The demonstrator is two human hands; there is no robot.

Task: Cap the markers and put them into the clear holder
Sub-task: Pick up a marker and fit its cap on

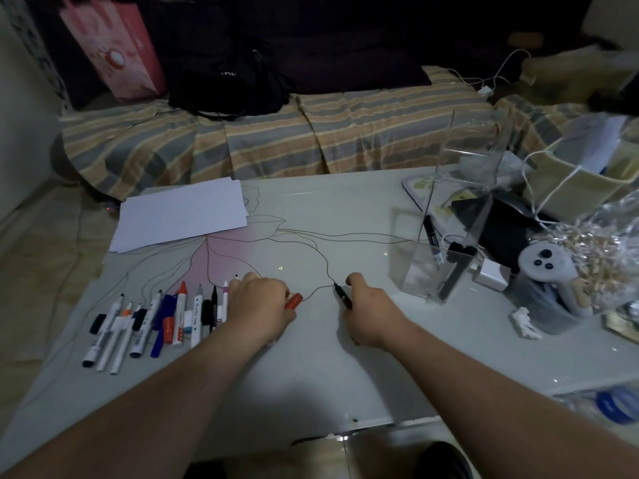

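My left hand (262,305) rests on the table, closed around a red cap (294,301) that pokes out to the right. My right hand (368,314) grips an uncapped dark marker (343,296), tip pointing up and left toward the cap, a small gap between them. A row of several markers and loose caps (155,319) lies on the table left of my left hand. The clear holder (434,267) stands to the right with two dark markers (449,271) inside it.
White paper sheets (183,212) lie at the table's back left. At the right are a white controller (546,267), a white charger block (492,274), crinkly wrap with shredded filler (594,243) and a crumpled tissue (525,323). A striped bed (311,140) runs behind the table.
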